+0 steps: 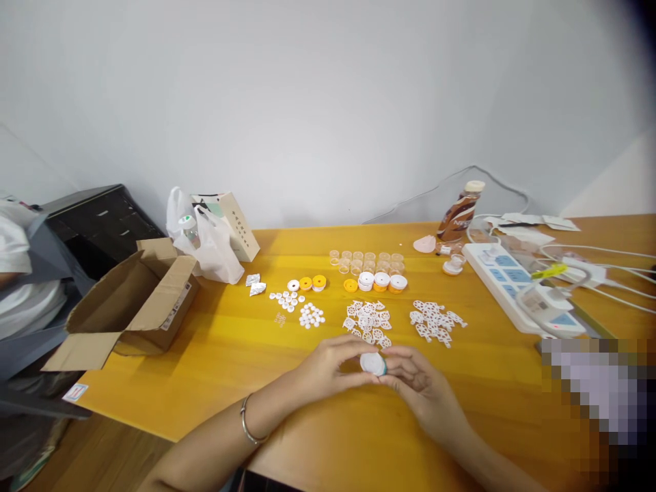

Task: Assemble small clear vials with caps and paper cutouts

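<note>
Between my two hands, above the near part of the table, is a small round white piece (372, 364) with a teal edge on its right side. My left hand (333, 365) pinches it from the left with thumb and fingers. From the right, the thumb and fingers of my right hand (417, 383) close on its teal side. Just beyond lie a pile of white flat cut-out parts (367, 318) and a second such pile (435, 321). Farther back stand white and orange discs (380, 280) and rows of clear small cups (367, 261).
An open cardboard box (154, 301) and a white plastic bag (215, 249) stand left. Small white caps (311, 316) and foil pieces (257, 288) lie mid-table. At right are a power strip (505, 280) with cables and a brown drink bottle (460, 213). A person (25, 273) is at far left.
</note>
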Motion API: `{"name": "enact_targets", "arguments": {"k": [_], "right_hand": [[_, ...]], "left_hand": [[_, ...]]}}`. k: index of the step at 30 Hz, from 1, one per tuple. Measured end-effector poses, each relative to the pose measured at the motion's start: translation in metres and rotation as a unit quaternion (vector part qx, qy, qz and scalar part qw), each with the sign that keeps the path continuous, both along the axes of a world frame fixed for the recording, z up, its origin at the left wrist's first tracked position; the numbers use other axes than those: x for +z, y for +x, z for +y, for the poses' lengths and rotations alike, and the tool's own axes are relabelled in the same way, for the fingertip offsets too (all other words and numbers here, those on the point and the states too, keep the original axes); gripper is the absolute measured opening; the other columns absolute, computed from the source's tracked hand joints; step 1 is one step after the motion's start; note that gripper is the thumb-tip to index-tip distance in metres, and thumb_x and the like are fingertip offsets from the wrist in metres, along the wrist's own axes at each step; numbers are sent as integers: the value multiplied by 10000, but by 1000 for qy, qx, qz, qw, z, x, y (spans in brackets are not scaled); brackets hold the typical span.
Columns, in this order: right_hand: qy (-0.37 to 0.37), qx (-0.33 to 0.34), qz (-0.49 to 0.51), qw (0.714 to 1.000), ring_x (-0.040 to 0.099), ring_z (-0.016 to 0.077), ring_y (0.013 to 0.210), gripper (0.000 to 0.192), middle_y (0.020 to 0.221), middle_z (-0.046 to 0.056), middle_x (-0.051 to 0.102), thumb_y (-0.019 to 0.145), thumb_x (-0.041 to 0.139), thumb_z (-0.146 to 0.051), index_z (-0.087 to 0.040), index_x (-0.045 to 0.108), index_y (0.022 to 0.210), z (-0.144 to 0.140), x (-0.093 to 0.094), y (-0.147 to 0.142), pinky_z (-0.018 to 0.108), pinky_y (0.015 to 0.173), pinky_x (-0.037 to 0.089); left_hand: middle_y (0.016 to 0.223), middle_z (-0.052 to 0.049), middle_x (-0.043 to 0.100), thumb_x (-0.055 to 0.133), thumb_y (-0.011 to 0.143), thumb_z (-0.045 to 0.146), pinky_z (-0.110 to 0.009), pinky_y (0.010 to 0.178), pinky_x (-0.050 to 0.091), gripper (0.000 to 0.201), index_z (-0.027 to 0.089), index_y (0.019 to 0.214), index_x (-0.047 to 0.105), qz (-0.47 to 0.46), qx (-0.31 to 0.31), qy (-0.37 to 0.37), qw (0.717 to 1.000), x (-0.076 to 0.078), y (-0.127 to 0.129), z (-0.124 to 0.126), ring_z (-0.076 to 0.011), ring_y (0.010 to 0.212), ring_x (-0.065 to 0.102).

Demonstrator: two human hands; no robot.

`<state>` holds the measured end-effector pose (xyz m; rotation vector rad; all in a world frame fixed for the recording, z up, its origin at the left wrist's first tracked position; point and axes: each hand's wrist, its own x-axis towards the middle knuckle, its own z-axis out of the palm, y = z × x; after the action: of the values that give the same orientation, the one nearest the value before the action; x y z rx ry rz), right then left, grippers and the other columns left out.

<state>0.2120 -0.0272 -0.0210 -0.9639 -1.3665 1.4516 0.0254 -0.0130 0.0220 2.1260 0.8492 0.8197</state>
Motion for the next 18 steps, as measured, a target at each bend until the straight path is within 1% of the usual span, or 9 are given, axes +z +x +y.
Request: {"name": "enact_targets", "arguments": {"k": [3,6,8,10,12,15,18], "right_hand": [[-19,26,-7,999,660,194,820,263,839,33,692,726,650,-349,-230,513,917,1,0,-1,336,762,530],[-8,47,-62,997,657,189,780,233,823,30,688,702,665,-327,-220,549,873,4,-4,1,328,734,532],[32,44,-137,989,639,176,716,184,769,14,675,692,665,-305,-224,586,837,5,-6,3,308,683,528],[92,29,-219,971,604,170,663,122,699,-2,641,686,662,-282,-236,620,791,7,-8,6,291,625,506],[142,20,-274,951,577,173,652,74,665,-8,606,684,656,-258,-246,638,755,9,-9,8,281,594,479],[172,30,-296,939,560,173,655,57,669,-7,580,699,638,-230,-245,637,753,10,-10,10,272,586,460],[178,41,-302,936,541,164,637,66,664,-9,560,713,620,-206,-240,623,770,10,-10,10,265,572,451]], "left_hand": [[1011,-91,602,593,780,297,-256,831,450,364,148,1111,560,24,-16,-5,1000,-3,-1,2,-158,917,567],[979,-86,611,582,781,297,-250,798,453,315,150,1060,580,71,-19,9,997,-12,-1,1,-160,882,572],[926,-79,616,577,779,295,-246,752,456,278,152,1016,594,104,-14,28,994,-21,1,0,-162,834,574],[872,-76,614,568,778,282,-242,711,454,248,149,985,600,129,-7,50,990,-30,2,-2,-162,790,570],[859,-80,610,567,770,267,-248,703,453,236,148,971,600,140,3,72,988,-37,4,-3,-168,782,567],[895,-84,610,584,748,255,-264,734,455,255,153,981,589,145,16,86,986,-43,5,-4,-181,818,564],[909,-80,612,593,736,253,-272,758,457,261,155,977,584,154,19,83,984,-42,5,-4,-188,843,564]]}}
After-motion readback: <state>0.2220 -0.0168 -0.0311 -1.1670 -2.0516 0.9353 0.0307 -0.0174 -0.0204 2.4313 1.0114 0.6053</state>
